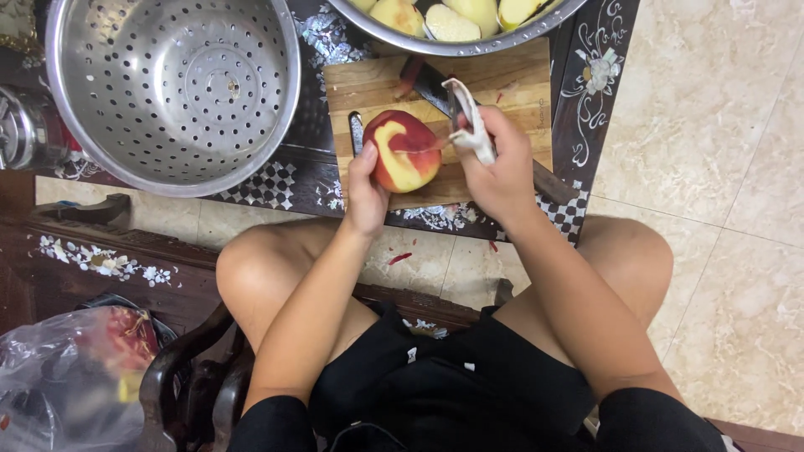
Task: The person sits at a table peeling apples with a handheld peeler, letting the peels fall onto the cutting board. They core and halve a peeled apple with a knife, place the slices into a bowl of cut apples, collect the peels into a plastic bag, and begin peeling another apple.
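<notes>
Left grip (366,188) cupped round a half-peeled apple (404,151) above the board (502,92) on the counter (599,75), right grip (498,167) clenched on a white peeler (469,121) touching the apple's upper right, colander (172,88) at left, bowl (456,42) of peeled pieces beyond

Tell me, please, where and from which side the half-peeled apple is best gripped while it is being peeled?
Probably by its ends, from the person's left, as the left hand does now: thumb and fingers pinch the apple from that side, leaving the round flank bare toward the peeler in the right hand. The apple is held over the wooden cutting board.
</notes>
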